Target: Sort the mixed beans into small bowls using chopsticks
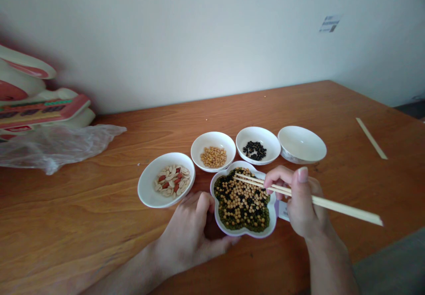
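At the lower centre of the frame, the left hand (186,228) is set against a scalloped dish (244,233), fingers at its left side and thumb along its lower edge; whether the rim is pinched cannot be told. At the lower right, a pair of chopsticks (345,207) is clamped in the right hand (303,202). Their tips are held slightly apart over the dish, where yellow beans (245,191) are scattered among black and green ones; whether a bean is gripped cannot be made out.

The beans are judged light, hard, smooth and apt to roll, so each is best taken across its middle with gentle pressure. The chopsticks seem light and stiff, the dish best steadied by its rim.

Beyond, near the centre, stand a bowl of pale and red seeds (146,188), a yellow-bean bowl (212,138), a black-bean bowl (255,134) and a fourth white bowl (302,142). Farther off, a pale stick (371,138) is seen at right, a plastic bag (63,146) at left.
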Demonstrator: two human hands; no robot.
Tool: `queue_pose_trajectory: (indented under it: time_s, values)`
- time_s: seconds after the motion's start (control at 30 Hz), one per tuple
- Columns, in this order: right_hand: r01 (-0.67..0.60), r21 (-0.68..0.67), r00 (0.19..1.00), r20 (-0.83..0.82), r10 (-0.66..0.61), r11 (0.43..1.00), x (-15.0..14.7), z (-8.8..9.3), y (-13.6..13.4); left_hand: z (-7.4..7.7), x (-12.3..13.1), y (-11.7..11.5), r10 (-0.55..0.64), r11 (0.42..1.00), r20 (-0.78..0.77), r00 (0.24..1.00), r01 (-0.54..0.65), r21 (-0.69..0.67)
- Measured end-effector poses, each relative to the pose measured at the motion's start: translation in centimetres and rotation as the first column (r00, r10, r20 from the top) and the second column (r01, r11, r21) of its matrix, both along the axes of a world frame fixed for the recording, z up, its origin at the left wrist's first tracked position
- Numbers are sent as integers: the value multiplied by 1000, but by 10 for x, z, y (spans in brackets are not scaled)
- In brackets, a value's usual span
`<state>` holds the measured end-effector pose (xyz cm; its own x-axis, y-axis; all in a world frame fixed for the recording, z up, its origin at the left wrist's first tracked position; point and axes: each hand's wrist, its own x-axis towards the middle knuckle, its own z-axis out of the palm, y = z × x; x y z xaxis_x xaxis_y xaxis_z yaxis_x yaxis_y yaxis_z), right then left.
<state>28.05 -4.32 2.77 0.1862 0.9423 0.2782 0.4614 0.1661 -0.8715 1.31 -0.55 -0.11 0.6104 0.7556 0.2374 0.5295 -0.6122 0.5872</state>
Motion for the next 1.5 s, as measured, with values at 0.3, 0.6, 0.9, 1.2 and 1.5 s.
queue_pose_trajectory:
  time_s: [0.3, 0.6, 0.9, 1.2, 1.5]
  values:
    - [49, 67, 995, -88, -43, 997, 0, 2, 3, -1, -1, -1, 7, 1000, 6, 1000, -7, 7]
    - [295, 150, 911, -342, -230, 944, -18, 15, 7, -1, -2, 0, -1, 1000, 3, 1000, 1, 1]
    - [189, 115, 948, -281, -150, 975, -26, 6, 13, 0, -1, -1, 1, 1000, 4, 1000, -1, 12]
    - [167, 134, 952, -281, -124, 977, -22, 6, 14, -2, -2, 0, -8, 1000, 14, 1000, 8, 2]
    - [199, 89, 971, -150, -184, 976, 8, 10, 0, 1, -1, -1, 9, 1000, 11, 1000, -9, -6]
